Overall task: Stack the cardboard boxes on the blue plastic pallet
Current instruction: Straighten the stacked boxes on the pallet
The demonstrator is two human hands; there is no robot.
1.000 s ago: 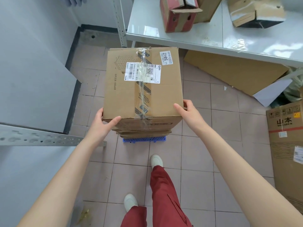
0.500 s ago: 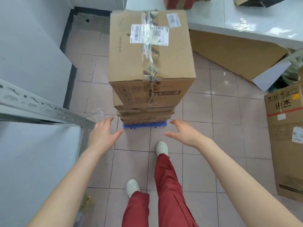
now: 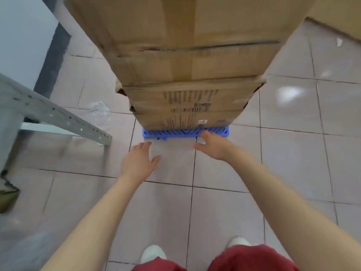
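Observation:
A tall stack of brown cardboard boxes rises from the blue plastic pallet on the tiled floor, filling the top of the view. The lowest box carries printed text and a barcode. My left hand hovers low in front of the pallet's left part, fingers apart, holding nothing. My right hand is spread open with its fingertips at the pallet's front edge, right of centre; whether it touches is unclear. The top of the stack is out of frame.
A grey perforated metal shelf rail juts in from the left. Crumpled clear plastic lies on the floor beside the stack. A flat cardboard sheet is at the upper right. My white shoes and red trousers are at the bottom.
My hands let go of the top box and dropped to floor level in front of the pallet. The view has sunk and moved closer to the stack.

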